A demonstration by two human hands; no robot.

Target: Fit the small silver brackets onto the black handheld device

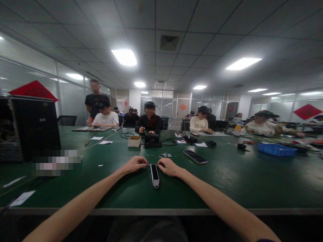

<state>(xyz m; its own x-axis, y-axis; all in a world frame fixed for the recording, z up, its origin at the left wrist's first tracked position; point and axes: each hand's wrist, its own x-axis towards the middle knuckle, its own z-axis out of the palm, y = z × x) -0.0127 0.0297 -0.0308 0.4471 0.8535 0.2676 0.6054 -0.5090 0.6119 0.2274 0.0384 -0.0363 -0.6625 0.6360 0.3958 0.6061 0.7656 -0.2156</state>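
A slim white pen-shaped device (154,175) with a long dark screen lies on the green table in front of me, its narrow tip toward me. My left hand (136,164) is just left of the device's far end, thumb and fingers pinched together. On the other side, my right hand (168,167) is closed too, its fingertips close against that same end. Whatever either pinch holds is too small to make out. Several small grey pieces (166,155) lie just beyond my hands. A dark-screened phone (195,157) rests to the right of them.
A small cardboard box (134,141) and a black device with cables (152,139) stand ahead. A blue tray (277,150) is at right, a black computer case (35,126) at left. Paper scraps (23,198) lie front left. Several people sit across the table; one person stands behind.
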